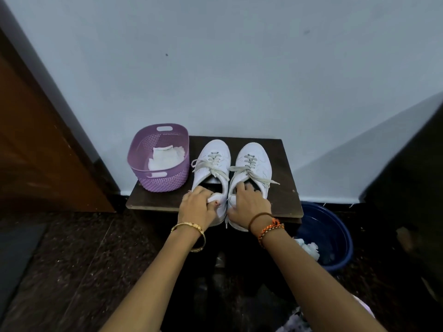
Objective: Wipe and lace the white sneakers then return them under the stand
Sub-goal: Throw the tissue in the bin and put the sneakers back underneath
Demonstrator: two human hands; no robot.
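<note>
Each hand grips a sneaker heel; lilac basket point(160, 172) and blue bucket point(335, 236) hold white wipes.

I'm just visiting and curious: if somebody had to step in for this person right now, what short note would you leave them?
Left hand: grips the heel of the left sneaker.
Right hand: fingers curl into the heel opening of the right sneaker.
Both white sneakers stand side by side on the dark wooden stand, toes to the wall, laces threaded, ends loose.
The purple basket with white wipes is at the stand's left end; the blue bucket with used wipes is on the floor at right.
Done: lacing, it seems. I cannot tell whether wiping is finished.
Left: put the pair under the stand.
</note>
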